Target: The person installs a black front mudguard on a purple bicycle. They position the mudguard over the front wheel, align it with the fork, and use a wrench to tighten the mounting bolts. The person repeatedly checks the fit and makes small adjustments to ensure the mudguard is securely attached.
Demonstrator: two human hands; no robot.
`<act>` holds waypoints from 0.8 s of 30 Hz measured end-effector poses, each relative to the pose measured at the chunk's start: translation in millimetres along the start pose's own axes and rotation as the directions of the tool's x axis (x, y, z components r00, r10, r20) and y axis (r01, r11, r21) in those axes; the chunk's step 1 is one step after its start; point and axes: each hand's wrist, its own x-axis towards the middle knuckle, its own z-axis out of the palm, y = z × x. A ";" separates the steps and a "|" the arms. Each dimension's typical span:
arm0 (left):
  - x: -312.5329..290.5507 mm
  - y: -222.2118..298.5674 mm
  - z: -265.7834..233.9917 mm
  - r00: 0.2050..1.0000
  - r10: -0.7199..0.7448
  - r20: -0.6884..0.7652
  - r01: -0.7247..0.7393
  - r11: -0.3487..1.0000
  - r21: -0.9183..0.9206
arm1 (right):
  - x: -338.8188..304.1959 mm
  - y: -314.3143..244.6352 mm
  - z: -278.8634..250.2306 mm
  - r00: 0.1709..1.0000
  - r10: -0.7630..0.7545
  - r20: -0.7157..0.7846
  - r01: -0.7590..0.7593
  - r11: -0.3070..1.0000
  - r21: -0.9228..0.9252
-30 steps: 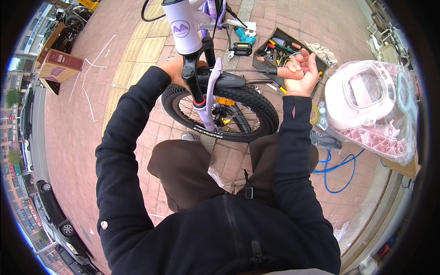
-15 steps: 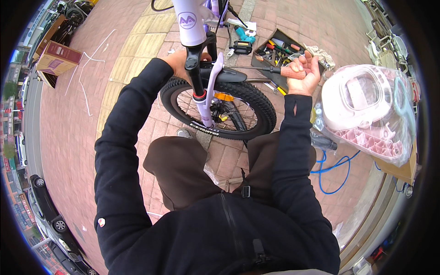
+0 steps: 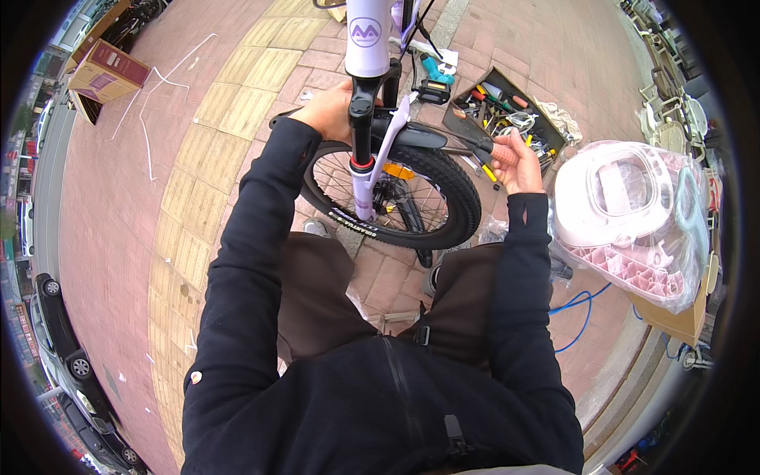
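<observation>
A bicycle's lilac head tube (image 3: 368,36) and black-and-lilac fork (image 3: 362,131) stand in front of me, above a knobbly black front wheel (image 3: 463,198). My left hand (image 3: 328,112) is closed at the left and back of the fork crown, its fingertips hidden behind the fork. A black mudguard (image 3: 418,136) sits over the tyre. My right hand (image 3: 518,164) grips a screwdriver (image 3: 480,147) by its dark handle. The shaft points left along the mudguard toward the fork crown; its tip is hidden. An orange reflector (image 3: 398,171) shows among the spokes.
Behind my right hand lies a tool tray (image 3: 495,89) full of hand tools. A teal power drill (image 3: 435,70) is by the pedal (image 3: 433,92). At right stands a plastic-wrapped pink-and-white item (image 3: 617,206), with a blue cord (image 3: 584,317) below. A carton (image 3: 107,71) sits far left.
My view has shifted, so the bicycle appears further right. My right hand and the screwdriver have come lower and closer to the mudguard, the shaft now slanting. The left hand stays at the fork.
</observation>
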 end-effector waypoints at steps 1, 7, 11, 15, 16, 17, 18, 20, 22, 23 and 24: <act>-2.1 1.9 1.3 0.998 -0.053 -0.013 0.053 0.998 -0.014 | -3.9 -2.2 -2.8 0.993 -0.032 0.111 0.035 0.999 -0.019; -26.9 9.0 7.6 0.963 -0.199 -0.183 0.187 0.979 -0.079 | -0.8 -0.5 -7.9 0.988 -0.102 0.114 0.091 0.991 0.102; -40.5 1.9 -4.4 0.918 -0.255 -0.305 0.197 0.958 -0.208 | 1.6 -19.6 -20.0 0.952 -0.296 -0.079 0.307 0.915 0.262; -42.9 -0.9 -21.3 0.719 -0.399 -0.569 0.343 0.916 -0.208 | -8.2 -43.3 -15.4 0.929 -0.336 -0.155 0.369 0.815 0.446; -42.5 -0.8 -24.9 0.636 -0.447 -0.629 0.305 0.894 -0.327 | -12.6 -46.7 -9.0 0.927 -0.374 0.041 0.326 0.853 0.408; -43.7 -0.8 -28.8 0.553 -0.535 -0.638 0.291 0.842 -0.454 | -17.0 -47.3 0.0 0.899 -0.377 0.224 0.279 0.885 0.372; -46.8 -1.0 -32.7 0.470 -0.591 -0.655 0.244 0.800 -0.547 | -20.4 -45.5 11.7 0.905 -0.323 0.277 0.262 0.936 0.233; -53.4 -2.8 -38.5 0.422 -0.667 -0.614 0.231 0.734 -0.638 | -23.7 -33.9 39.9 0.918 -0.250 0.307 0.269 0.963 -0.019; -59.2 -8.0 -42.1 0.480 -0.669 -0.568 0.318 0.736 -0.598 | -26.6 -18.8 65.7 0.961 -0.171 0.219 0.251 0.869 -0.426; -62.8 -10.1 -41.9 0.514 -0.676 -0.528 0.428 0.736 -0.525 | -26.3 -12.9 76.2 0.963 -0.170 0.210 0.265 0.755 -0.600; -67.0 -11.4 -40.2 0.543 -0.688 -0.482 0.529 0.726 -0.440 | -25.5 -7.0 85.4 0.905 -0.299 0.302 0.422 0.557 -0.715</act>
